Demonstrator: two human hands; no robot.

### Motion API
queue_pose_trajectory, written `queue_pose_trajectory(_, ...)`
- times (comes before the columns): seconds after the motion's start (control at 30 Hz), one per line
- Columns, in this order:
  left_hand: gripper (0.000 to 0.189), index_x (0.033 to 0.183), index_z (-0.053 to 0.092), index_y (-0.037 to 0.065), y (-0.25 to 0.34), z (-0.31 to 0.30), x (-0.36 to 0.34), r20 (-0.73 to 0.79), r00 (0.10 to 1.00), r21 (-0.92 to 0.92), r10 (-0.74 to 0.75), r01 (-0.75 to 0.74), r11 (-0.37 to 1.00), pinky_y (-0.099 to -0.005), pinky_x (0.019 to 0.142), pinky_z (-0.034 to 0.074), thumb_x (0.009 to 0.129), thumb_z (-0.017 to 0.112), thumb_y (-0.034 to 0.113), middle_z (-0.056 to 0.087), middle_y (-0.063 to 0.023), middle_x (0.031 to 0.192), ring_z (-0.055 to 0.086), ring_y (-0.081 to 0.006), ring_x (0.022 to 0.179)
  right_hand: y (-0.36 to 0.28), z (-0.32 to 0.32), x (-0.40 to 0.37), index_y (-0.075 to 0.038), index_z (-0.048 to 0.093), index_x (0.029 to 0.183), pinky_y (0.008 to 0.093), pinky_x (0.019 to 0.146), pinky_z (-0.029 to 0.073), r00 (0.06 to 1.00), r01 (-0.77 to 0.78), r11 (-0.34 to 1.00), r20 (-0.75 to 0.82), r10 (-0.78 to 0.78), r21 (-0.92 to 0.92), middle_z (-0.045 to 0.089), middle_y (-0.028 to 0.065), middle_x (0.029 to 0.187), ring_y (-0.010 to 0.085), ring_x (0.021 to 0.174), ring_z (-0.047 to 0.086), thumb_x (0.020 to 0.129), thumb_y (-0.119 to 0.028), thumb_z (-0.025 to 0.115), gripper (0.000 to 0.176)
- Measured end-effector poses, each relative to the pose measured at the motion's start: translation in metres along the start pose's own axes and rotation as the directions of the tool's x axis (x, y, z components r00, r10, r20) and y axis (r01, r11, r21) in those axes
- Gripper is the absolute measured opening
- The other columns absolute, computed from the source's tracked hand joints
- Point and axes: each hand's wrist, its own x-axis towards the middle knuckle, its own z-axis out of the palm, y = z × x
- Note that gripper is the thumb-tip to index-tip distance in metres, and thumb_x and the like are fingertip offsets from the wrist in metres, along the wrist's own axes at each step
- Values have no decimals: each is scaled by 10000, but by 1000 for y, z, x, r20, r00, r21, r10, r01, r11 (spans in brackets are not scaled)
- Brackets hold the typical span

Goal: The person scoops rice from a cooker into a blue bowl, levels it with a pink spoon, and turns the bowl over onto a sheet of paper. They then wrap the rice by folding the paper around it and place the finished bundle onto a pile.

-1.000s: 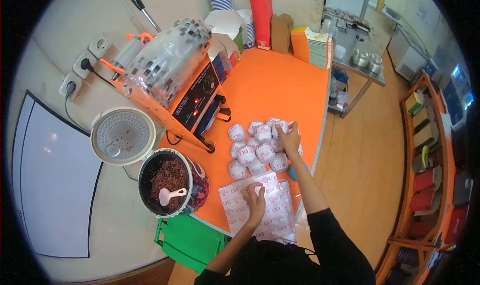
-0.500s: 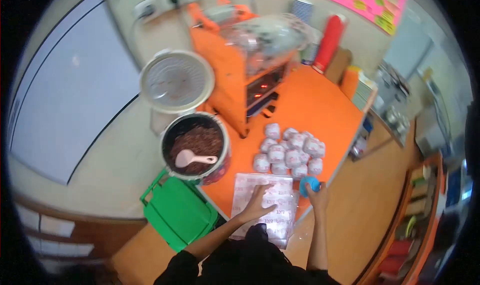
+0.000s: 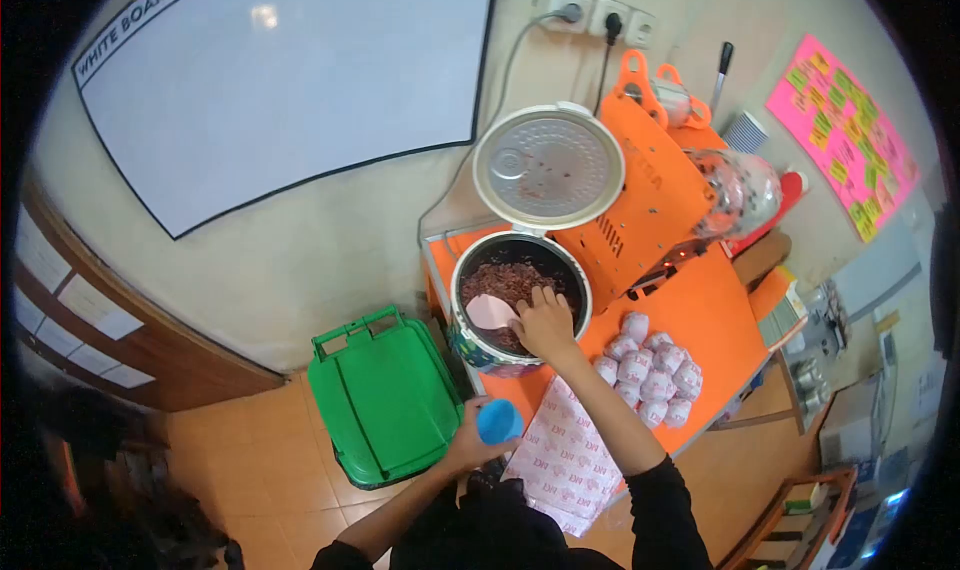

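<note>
A blue cup (image 3: 497, 422) is held in my left hand (image 3: 472, 440), its fingers wrapped round it, in front of the rice cooker. My right hand (image 3: 543, 322) reaches into the open cooker (image 3: 583, 322), with its fingers closed at the handle end of the pale pink paddle (image 3: 490, 312). Reddish-brown rice (image 3: 500, 279) lies under the paddle. Printed wrapping paper (image 3: 567, 455) rests at the table's front edge, partly beneath my right forearm. To its right sits a pile of several wrapped balls (image 3: 657, 375).
The cooker's raised lid (image 3: 548, 167) stands beside an orange machine (image 3: 640, 175). A green bin (image 3: 385, 400) is on the floor left of the orange table (image 3: 700, 295). A whiteboard (image 3: 290, 70) hangs on the wall.
The view has turned left. My right hand has left the blue cup and moved into the cooker at the paddle. My left hand has left the paper and now holds the cup.
</note>
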Motion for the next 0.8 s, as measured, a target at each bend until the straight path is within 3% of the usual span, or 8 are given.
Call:
queue_pose_trajectory(0.07, 941, 1360, 354, 38, 3, -20, -4, -67, 992, -94, -110, 103, 990, -391, 966, 467, 647, 905, 309, 549, -134, 1224, 561, -225, 1127, -3, -2, 10, -33, 675, 942, 447, 848, 423, 996, -11, 1000, 89, 10, 17, 580, 156, 1007, 319, 1022, 534, 805, -310, 663, 309)
queue_pose_trajectory(0.17, 966, 1371, 372, 39, 13, -51, 5, -81, 981, -160, -174, 159, 974, -385, 976, 464, 622, 918, 311, 557, -130, 1247, 556, -200, 1149, 8, -40, 32, -35, 610, 905, 473, 824, 448, 951, -129, 986, 296, 92, 108, 649, 200, 818, 362, 824, 628, 807, -218, 619, 208)
queue_pose_trajectory(0.23, 1064, 1423, 314, 37, 7, -58, 14, -77, 994, -158, -73, 60, 986, -387, 987, 459, 594, 929, 298, 575, -138, 1234, 572, -215, 1141, 31, -53, 42, -35, 591, 895, 459, 822, 437, 960, -105, 992, 267, 84, 65, 651, 189, 719, 359, 722, 641, 792, -196, 609, 192)
queue_pose_trajectory(0.3, 1148, 1474, 249, 36, 8, -61, 25, -85, 995, -42, 44, -48, 998, -388, 989, 458, 585, 931, 289, 592, -141, 1204, 590, -236, 1120, 48, -66, 51, -85, 629, 855, 423, 812, 421, 975, 152, 984, 175, -135, -90, 654, 163, 726, 321, 717, 642, 785, -214, 611, 147)
queue_pose_trajectory(0.37, 1216, 1513, 161, 42, 35, -58, 31, -8, 998, -148, 62, -63, 987, -378, 1013, 433, 597, 926, 273, 573, -150, 1255, 563, -233, 1165, 63, -59, 56, -112, 649, 809, 402, 811, 412, 945, 310, 935, 163, -284, -171, 652, 149, 710, 309, 707, 641, 786, -230, 615, 125)
queue_pose_trajectory(0.5, 1350, 1522, -12, -1, 62, -47, 48, 137, 990, -104, 21, -7, 995, -368, 1022, 427, 595, 919, 307, 574, -145, 1286, 567, -253, 1177, 66, -50, 65, -148, 656, 683, 399, 728, 455, 914, 217, 975, 338, -222, 52, 620, 102, 591, 301, 636, 622, 768, -312, 650, 184)
queue_pose_trajectory(0.57, 1351, 1518, -12, -13, 60, -47, 51, 131, 989, -101, 69, -56, 993, -365, 1034, 416, 594, 917, 318, 560, -141, 1316, 554, -250, 1200, 66, -6, 47, -129, 579, 567, 407, 653, 428, 907, 250, 937, 279, -315, 244, 597, 60, 536, 303, 552, 570, 780, -316, 655, 293)
queue_pose_trajectory(0.8, 1341, 1512, 39, -40, 46, -66, 59, 96, 986, -59, 135, -129, 990, -374, 1052, 397, 575, 916, 349, 535, -168, 1349, 543, -277, 1223, 72, -21, 63, -128, 623, 698, 396, 690, 406, 920, 324, 931, 171, -352, 169, 620, 77, 606, 289, 601, 597, 807, -304, 635, 207)
